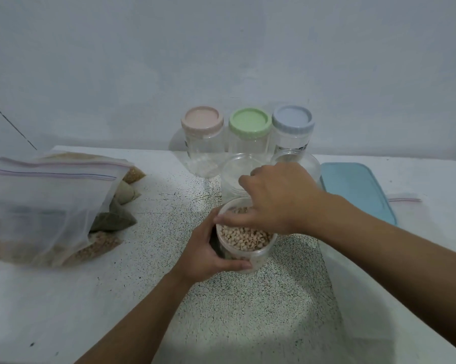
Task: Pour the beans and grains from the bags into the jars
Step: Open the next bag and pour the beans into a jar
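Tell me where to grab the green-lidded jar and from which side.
Grip the green-lidded jar by its ribbed lid, coming from above. It stands upright with the pink-lidded jar and blue-lidded jar close on either side and a clear container in front, so its wall is likely hard to reach.

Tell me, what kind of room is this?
Probably a home kitchen or pantry corner. A speckled white counter sits against a plain wall, a pink-lidded jar, a green-lidded jar and a blue-lidded jar stand at the back, and zip bags of beans and grains lie on the left.
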Demonstrator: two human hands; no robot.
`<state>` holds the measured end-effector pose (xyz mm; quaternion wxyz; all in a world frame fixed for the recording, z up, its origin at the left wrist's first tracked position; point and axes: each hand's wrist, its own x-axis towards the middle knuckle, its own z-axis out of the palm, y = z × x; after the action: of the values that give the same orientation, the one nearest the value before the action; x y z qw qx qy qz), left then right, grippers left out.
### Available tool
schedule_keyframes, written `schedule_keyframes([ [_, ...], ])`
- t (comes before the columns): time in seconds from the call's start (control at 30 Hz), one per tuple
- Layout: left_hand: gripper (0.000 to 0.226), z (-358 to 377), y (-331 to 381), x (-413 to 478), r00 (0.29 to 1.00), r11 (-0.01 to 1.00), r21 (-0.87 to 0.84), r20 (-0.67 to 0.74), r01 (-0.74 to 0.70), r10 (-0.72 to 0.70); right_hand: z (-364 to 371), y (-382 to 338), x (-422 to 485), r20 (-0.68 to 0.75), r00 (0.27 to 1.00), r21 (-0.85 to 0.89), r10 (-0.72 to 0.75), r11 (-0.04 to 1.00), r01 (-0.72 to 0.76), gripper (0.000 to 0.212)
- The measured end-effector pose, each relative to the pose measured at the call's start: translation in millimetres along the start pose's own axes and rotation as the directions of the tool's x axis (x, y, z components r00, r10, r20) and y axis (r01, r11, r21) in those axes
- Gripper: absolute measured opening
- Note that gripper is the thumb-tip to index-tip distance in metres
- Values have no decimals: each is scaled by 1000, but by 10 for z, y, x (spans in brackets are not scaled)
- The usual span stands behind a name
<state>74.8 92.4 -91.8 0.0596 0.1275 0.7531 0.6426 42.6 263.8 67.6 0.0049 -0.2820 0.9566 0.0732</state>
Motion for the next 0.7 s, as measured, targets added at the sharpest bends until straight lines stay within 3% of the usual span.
schedule_keyframes([
  [0.07,100,-2,15,8,1000,1000,0,-8,-2,2,-60,33,-16,83,985,82,-151,986,144,73],
  [0.2,96,7,37,-15,1000,999,40,-3,20,-20,-71,72,26,305,882,235,-359,926,296,89],
  [0.27,95,5,49,-19,1000,998,51,-12,20,-20,-26,49,43,269,901,198,-340,935,294,88],
  [0.4,98,12,78,-15,1000,999,24,-9,-23,23,61,-75,-21,136,985,34,-105,994,101,83],
  [0.53,98,14,63,-10,998,998,4,-10,-61,61,102,-33,-87,71,997,-11,28,1000,-28,90],
  [0.6,98,15,57,-4,998,998,7,-6,-59,59,49,32,-98,82,997,-11,-12,1000,13,88],
  [0.7,97,21,44,-6,999,999,30,-15,-38,39,13,87,-86,175,957,160,-233,965,206,83],
])
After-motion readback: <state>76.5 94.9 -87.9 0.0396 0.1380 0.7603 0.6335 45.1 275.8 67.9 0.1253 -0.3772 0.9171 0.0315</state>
